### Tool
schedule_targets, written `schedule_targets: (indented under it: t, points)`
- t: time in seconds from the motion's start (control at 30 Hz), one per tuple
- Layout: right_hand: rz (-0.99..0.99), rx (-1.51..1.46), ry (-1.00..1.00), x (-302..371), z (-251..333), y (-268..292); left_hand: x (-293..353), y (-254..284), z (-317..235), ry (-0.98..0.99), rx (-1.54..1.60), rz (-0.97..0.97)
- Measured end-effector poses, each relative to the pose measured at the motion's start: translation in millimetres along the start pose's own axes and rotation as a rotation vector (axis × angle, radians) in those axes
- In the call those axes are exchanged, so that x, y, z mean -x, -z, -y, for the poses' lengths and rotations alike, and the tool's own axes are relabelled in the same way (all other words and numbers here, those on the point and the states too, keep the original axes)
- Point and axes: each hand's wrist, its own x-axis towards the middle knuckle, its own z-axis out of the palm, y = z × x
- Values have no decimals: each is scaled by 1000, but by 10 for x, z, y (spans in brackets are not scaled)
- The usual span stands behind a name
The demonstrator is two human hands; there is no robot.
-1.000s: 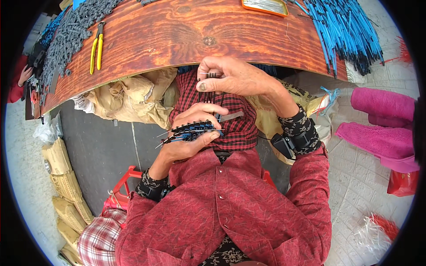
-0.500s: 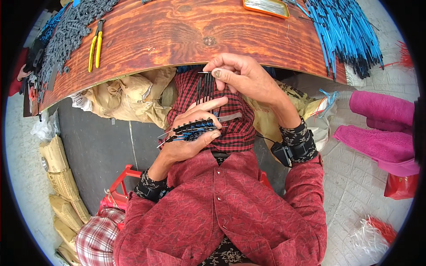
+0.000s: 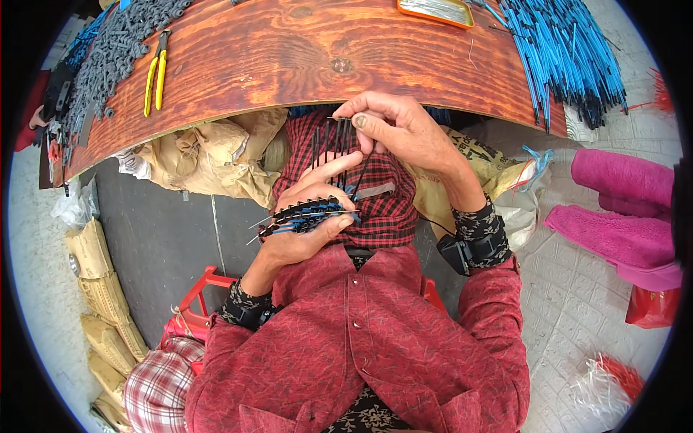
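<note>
My left hand is closed round a bundle of thin blue rods with black ends; slender metal pins stick out of the bundle on its left side. Several black rod ends rise past its fingers, above my lap. At their tops, my right hand pinches a thin metal pin that lies across them. One black rod hangs slanting beneath the right fingertips. Whether the pin passes through the rod ends is too small to tell.
Ahead, the wooden table carries yellow-handled pliers, a pile of grey plastic parts, a tin of metal pins and a heap of blue rods. Brown paper lies under its edge. Pink towels are at right.
The bundle in my left hand has tilted a little. The black rod ends stand further apart, and one rod now slants under my right fingers. My right hand has barely moved.
</note>
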Motion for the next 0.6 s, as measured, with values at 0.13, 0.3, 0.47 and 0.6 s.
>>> schedule_targets:
  t: [0.13,0.3,0.47,0.6]
  points:
    - [45,19,-26,-8,51,21,27,32,8,9,-37,21]
    - [78,99,-8,-39,93,48,39,37,41,-46,-33,8]
    - [30,243,81,-61,71,30,14,15,49,-87,-10,6]
    - [-71,385,137,-77,50,-15,16,-12,58,-116,4,-19]
